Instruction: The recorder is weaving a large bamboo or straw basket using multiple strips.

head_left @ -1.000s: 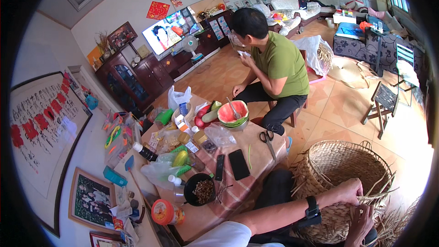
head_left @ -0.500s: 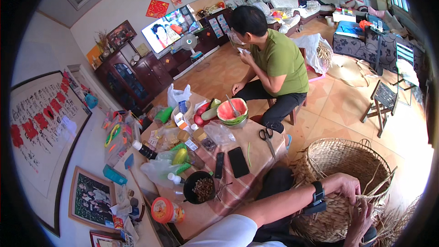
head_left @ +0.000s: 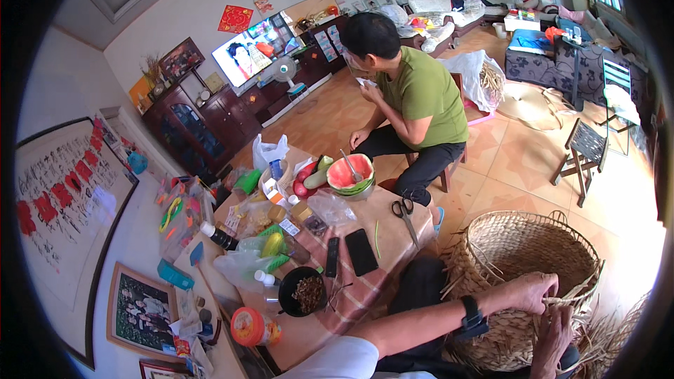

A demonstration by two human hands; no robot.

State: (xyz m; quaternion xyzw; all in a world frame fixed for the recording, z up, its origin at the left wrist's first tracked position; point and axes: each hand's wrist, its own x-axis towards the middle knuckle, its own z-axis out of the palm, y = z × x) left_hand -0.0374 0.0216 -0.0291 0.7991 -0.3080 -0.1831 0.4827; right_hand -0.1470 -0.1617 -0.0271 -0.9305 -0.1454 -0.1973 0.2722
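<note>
A large round basket (head_left: 472, 256) of tan plaited straw stands at the lower right, its mouth tilted up towards me. My left hand (head_left: 535, 292), with a dark band on its wrist, reaches over the near side and closes on the rim. Just below it, my right hand (head_left: 553, 333) is also closed at the rim, fingertips close to the left ones. Any thin strand between the fingers is too small to make out. Loose straw ends (head_left: 611, 333) spread out to the right of the basket.
Left of the basket, a cluttered table bears scissors (head_left: 405, 223), a black phone (head_left: 361, 252), a remote (head_left: 333, 257), a dark pan (head_left: 302, 291) and a cut watermelon (head_left: 350, 171). Beyond it sits a person in a green shirt (head_left: 430, 98). A folding stool (head_left: 584, 158) stands on the tiled floor.
The whole view has shifted slightly. Both hands stay at the rim, with small finger movements. A strand sticking up past the right rim no longer shows there.
</note>
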